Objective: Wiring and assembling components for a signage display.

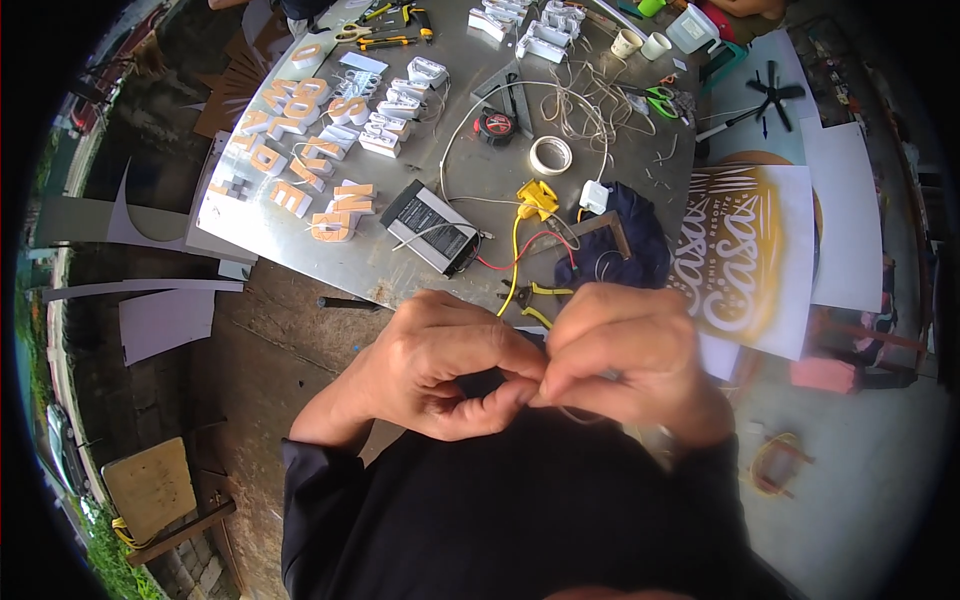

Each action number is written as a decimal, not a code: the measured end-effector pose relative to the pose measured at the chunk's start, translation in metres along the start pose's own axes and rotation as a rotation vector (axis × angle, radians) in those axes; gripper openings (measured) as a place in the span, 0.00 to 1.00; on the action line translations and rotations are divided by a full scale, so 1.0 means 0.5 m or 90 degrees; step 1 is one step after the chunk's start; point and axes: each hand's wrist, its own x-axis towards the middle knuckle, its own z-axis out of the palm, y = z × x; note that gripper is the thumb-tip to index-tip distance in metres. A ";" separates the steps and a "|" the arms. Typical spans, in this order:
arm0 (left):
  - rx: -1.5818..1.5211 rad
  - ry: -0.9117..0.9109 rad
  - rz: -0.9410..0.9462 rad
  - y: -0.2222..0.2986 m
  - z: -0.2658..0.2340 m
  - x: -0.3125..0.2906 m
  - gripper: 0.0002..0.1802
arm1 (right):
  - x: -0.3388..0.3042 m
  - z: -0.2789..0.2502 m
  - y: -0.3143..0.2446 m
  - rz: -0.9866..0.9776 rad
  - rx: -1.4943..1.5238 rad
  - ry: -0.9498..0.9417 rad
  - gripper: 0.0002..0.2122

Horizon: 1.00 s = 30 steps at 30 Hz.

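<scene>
My left hand and my right hand meet in front of my chest, fingertips pinched together. Between them runs a thin pale strand, apparently a wire, mostly hidden by the fingers. Just beyond the hands, pliers with yellow handles lie at the table's near edge. A black and silver power supply box with red and white leads sits past my left hand. Near it are a yellow plug connector on a yellow cord, a white adapter and a dark blue cloth under a metal square.
Several block letters cover the left of the metal table. Farther back are a tape measure, a tape roll, tangled wire, scissors and cups. A printed sign sheet and a fan stand right.
</scene>
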 end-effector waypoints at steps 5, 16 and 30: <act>-0.080 -0.018 -0.058 0.012 -0.009 0.000 0.03 | 0.006 0.007 -0.002 -0.024 0.005 -0.020 0.09; -0.157 -0.033 -0.167 0.022 -0.012 0.001 0.01 | 0.020 0.005 -0.023 -0.017 -0.050 -0.064 0.11; -0.331 0.057 -0.342 -0.009 0.019 -0.028 0.02 | 0.008 0.012 -0.003 -0.001 -0.193 -0.033 0.10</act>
